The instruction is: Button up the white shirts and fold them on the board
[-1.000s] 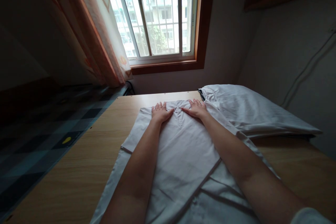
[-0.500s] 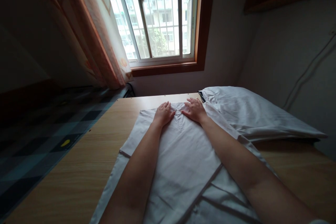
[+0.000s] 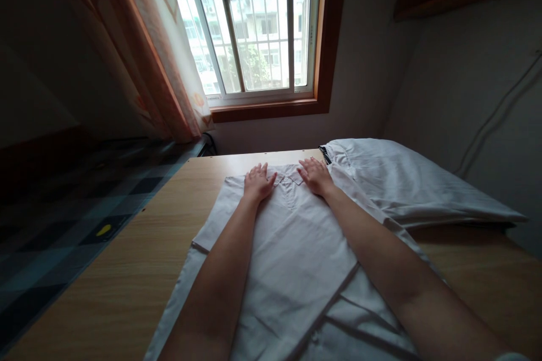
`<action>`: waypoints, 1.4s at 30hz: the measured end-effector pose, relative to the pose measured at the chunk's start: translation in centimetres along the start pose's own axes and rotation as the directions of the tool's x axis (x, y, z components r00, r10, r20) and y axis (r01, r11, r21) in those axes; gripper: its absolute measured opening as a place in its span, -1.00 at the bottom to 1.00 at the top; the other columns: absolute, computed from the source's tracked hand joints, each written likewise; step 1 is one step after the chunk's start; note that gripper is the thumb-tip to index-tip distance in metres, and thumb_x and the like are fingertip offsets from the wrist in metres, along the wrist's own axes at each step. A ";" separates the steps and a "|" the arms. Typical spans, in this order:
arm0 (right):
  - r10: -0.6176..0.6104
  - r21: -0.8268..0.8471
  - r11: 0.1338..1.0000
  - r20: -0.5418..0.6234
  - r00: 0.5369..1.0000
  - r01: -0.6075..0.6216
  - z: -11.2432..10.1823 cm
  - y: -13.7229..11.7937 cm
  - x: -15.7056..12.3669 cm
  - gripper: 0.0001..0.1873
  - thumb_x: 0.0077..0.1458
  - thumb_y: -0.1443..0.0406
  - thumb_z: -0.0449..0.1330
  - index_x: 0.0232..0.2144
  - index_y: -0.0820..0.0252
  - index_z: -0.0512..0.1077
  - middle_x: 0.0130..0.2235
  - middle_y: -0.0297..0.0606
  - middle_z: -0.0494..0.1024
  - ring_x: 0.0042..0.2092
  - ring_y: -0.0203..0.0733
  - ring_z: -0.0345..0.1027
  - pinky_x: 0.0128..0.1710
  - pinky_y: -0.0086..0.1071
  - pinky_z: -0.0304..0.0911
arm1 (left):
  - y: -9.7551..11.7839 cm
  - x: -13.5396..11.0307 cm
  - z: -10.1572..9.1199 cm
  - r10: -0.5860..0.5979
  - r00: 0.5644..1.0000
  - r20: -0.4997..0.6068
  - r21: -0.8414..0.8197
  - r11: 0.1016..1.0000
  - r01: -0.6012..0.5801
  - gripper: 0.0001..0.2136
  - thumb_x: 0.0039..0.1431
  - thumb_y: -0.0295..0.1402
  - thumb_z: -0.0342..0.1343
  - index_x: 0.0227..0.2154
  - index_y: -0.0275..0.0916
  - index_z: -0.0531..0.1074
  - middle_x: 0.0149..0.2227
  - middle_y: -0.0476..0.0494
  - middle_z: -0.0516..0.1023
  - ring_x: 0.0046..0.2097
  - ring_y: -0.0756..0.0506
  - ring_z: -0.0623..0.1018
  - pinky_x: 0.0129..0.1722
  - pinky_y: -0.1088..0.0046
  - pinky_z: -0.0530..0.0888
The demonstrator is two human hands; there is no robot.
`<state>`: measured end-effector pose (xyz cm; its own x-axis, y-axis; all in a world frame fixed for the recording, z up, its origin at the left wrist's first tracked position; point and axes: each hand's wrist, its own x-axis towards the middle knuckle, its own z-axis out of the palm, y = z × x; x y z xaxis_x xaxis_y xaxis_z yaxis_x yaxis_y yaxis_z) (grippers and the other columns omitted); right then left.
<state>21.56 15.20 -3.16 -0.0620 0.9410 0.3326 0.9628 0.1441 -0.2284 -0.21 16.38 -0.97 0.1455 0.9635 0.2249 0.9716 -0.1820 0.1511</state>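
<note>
A white shirt [image 3: 296, 248] lies spread flat on a light wooden table [image 3: 127, 271], collar toward the window. My left hand [image 3: 257, 181] rests palm down, fingers stretched out, on the shirt just left of the collar. To the right of the collar my right hand [image 3: 315, 175] lies flat the same way. Both forearms reach across the shirt's body. Neither hand grips anything.
A second pile of white cloth [image 3: 406, 180] lies at the table's far right against the wall. A window [image 3: 254, 28] with an orange-patterned curtain [image 3: 165, 51] faces me. A dark checked surface [image 3: 63, 208] runs along the left of the table.
Both hands drew together at the collar, then spread slightly apart again, staying flat on the shirt. The collar flaps now show between them.
</note>
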 end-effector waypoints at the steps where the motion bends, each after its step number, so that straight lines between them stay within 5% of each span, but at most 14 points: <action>1: 0.039 -0.023 0.999 -0.067 0.997 -0.040 0.0 0.4 0.0 -0.47 0.33 0.21 -0.15 0.26 0.20 0.26 0.33 -0.13 0.22 0.38 -0.07 -0.10 0.35 -0.11 -0.29 | -0.3 0.1 0.0 -0.047 0.998 -0.052 0.002 0.999 0.048 -0.43 0.35 -0.12 -0.21 0.32 -0.29 0.11 0.36 -0.27 0.14 0.36 -0.22 0.15 0.33 0.18 0.06; 4: 0.217 -0.053 0.972 -0.179 0.960 -0.230 0.1 1.8 0.1 -0.53 0.21 0.37 -0.08 0.07 0.30 0.45 0.21 -0.04 0.38 0.34 0.01 0.00 0.34 -0.09 -0.28 | -1.1 0.2 0.1 -0.130 0.986 -0.105 0.024 0.991 0.133 -0.53 0.34 -0.26 -0.17 0.22 -0.34 0.27 0.26 -0.30 0.32 0.31 -0.27 0.21 0.30 0.16 0.10; 7: 0.297 -0.067 0.946 -0.203 0.933 -0.316 0.2 2.5 0.1 -0.59 0.18 0.32 -0.03 -0.09 0.32 0.54 0.07 0.05 0.49 0.28 0.11 0.08 0.32 -0.01 -0.28 | -1.5 0.3 0.2 -0.128 0.988 -0.087 0.034 0.991 0.131 -0.61 0.32 -0.24 -0.13 0.04 -0.30 0.45 0.17 -0.32 0.43 0.27 -0.31 0.26 0.28 0.13 0.14; 13: 0.265 -0.103 0.949 -0.250 0.931 -0.298 -0.1 2.0 0.1 -0.52 0.29 0.20 -0.11 -0.21 0.31 0.57 -0.07 0.07 0.52 0.05 0.09 0.28 0.26 0.04 -0.19 | -1.3 0.2 0.2 -0.116 0.987 -0.114 0.022 0.993 0.119 -0.66 0.35 -0.28 -0.18 -0.03 -0.23 0.46 0.13 -0.29 0.45 0.23 -0.26 0.29 0.25 0.14 0.16; 20: 0.211 -0.085 0.967 -0.250 0.945 -0.238 -1.0 1.6 0.1 -0.41 0.30 -0.02 -0.11 -0.19 0.24 0.57 -0.05 0.05 0.50 0.09 0.15 0.21 0.21 -0.01 -0.08 | -1.1 0.0 -0.2 -0.123 0.981 -0.148 -0.024 0.992 0.121 -0.67 0.35 -0.14 -0.14 -0.09 -0.23 0.41 0.06 -0.32 0.47 0.19 -0.27 0.34 0.22 0.18 0.19; 34: 0.239 -0.062 0.966 -0.154 0.959 -0.251 -1.4 0.9 0.2 -0.45 0.26 -0.03 -0.03 -0.07 0.31 0.46 -0.05 0.12 0.52 0.09 0.22 0.23 0.11 0.03 -0.02 | -0.9 0.1 -1.6 -0.174 0.952 -0.253 -0.118 0.982 0.148 -0.58 0.29 0.04 -0.07 -0.13 -0.17 0.49 -0.16 -0.23 0.60 0.02 -0.25 0.48 0.11 0.16 0.22; 42: 0.205 -0.050 0.975 -0.185 0.961 -0.217 -1.7 0.8 0.0 -0.46 0.23 -0.06 -0.02 -0.30 0.22 0.55 -0.12 0.03 0.55 0.04 0.22 0.23 0.07 0.06 -0.02 | -0.9 0.0 -1.0 -0.087 0.957 -0.278 -0.010 0.996 0.088 -0.56 0.31 -0.01 -0.11 -0.30 -0.16 0.59 -0.12 -0.23 0.58 0.05 -0.30 0.39 0.13 0.04 0.21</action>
<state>22.78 14.76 -1.78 0.1862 0.8776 0.4417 0.9651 -0.0792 -0.2496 -1.27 16.38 -0.09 0.0025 0.8830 0.4694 0.9787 -0.0984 0.1800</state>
